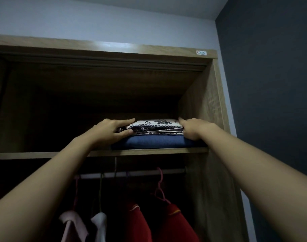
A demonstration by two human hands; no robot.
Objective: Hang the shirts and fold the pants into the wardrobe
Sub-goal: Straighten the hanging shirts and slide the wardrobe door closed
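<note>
patterned pants (156, 126), folded flat in a white and dark print, lie on top of a folded blue pants (154, 142) at the right end of the wardrobe's (201, 102) upper shelf (61, 154), close to the near edge and just beside the right side panel. the left hand (112, 129) pinches the left end of the patterned fold, with its fingers laid along the top and its thumb tucked under the bundle. the right hand (192, 129) grips the right end, its index finger stretched over the far top corner and the other fingers curled against the edge; its thumb is hidden. both forearms reach up from the near corners of the view.

below the shelf a rail (140, 172) runs left to right. from it hang two red shirts (138, 222), the right one on a pink hanger (159, 186), and further left a white shirt (100, 224) and a pale pink shirt (70, 224). a small label (201, 52) sits on the top board at the right. a dark wall (271, 84) stands to the right of the wardrobe.
</note>
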